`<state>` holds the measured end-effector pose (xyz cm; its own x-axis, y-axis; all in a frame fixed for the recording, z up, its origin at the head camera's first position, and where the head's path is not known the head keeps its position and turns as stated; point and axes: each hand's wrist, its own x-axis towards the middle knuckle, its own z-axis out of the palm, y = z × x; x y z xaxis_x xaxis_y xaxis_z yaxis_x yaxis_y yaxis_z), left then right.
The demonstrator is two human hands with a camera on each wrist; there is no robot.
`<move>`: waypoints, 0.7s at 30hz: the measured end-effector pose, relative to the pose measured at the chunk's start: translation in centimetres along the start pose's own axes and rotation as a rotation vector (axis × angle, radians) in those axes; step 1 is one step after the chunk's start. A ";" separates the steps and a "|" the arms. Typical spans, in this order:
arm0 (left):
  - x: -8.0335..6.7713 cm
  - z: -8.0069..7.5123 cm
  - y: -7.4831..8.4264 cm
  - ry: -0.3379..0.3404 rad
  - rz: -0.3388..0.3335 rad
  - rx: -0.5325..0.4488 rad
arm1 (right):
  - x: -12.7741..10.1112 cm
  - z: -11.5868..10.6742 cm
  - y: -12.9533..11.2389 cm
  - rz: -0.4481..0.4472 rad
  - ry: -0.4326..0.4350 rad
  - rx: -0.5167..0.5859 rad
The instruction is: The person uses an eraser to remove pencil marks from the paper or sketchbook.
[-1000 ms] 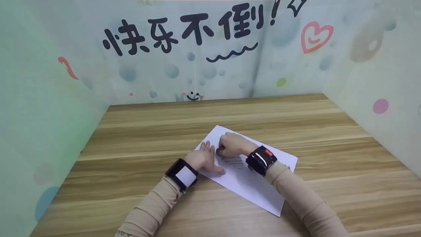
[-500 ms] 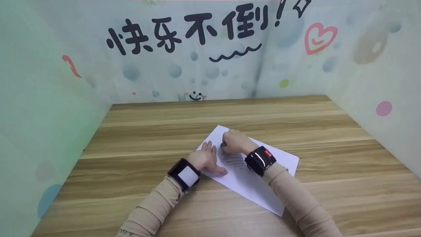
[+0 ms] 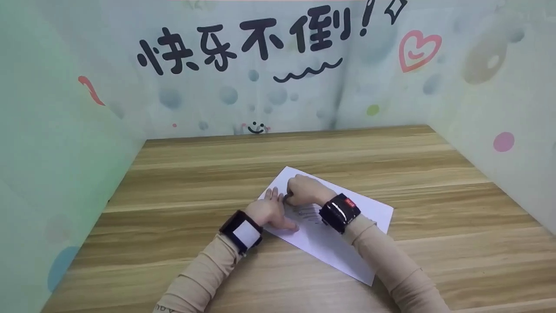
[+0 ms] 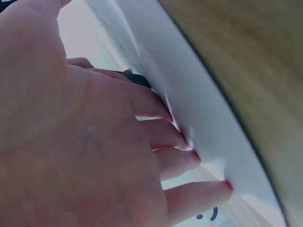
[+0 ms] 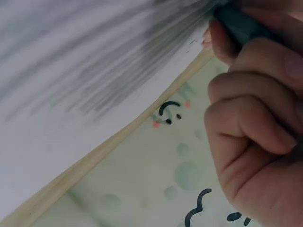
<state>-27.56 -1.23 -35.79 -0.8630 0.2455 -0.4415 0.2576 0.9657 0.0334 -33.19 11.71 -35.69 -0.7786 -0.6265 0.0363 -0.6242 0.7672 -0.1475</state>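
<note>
A white sheet of paper lies slanted on the wooden table in the head view. My left hand rests on its left part, fingers straight and thumb spread towards the near edge. In the left wrist view its fingertips press against the sheet. With curled fingers, my right hand grips a dark teal crayon, its dark tip on the paper close beside the left fingers. Grey scribbled strokes spread over the sheet by the right hand, partly hidden under it in the head view.
The wooden table extends around the paper on all sides. Printed panels with black lettering and coloured spots enclose it at the back, left and right. Dark bands are strapped round both wrists.
My right hand swings slightly right and then back left across the sheet, still gripping the crayon, over the grey strokes. The left hand stays in place on the paper.
</note>
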 end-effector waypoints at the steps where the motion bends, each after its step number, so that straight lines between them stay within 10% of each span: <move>1: 0.0 0.0 -0.1 0.006 -0.005 -0.008 | 0.0 -0.1 0.1 0.038 0.010 0.006; 11: -0.3 0.0 0.0 0.029 -0.029 -0.042 | -0.2 -2.1 1.7 0.213 0.192 0.144; 21: -1.3 -0.2 0.5 0.169 -0.030 0.020 | -0.7 -1.8 2.5 0.188 0.042 0.187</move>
<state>-26.38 -1.01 -35.01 -0.9309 0.2291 -0.2846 0.2379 0.9713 0.0040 -34.37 14.30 -34.30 -0.8843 -0.4659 0.0313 -0.4484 0.8286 -0.3351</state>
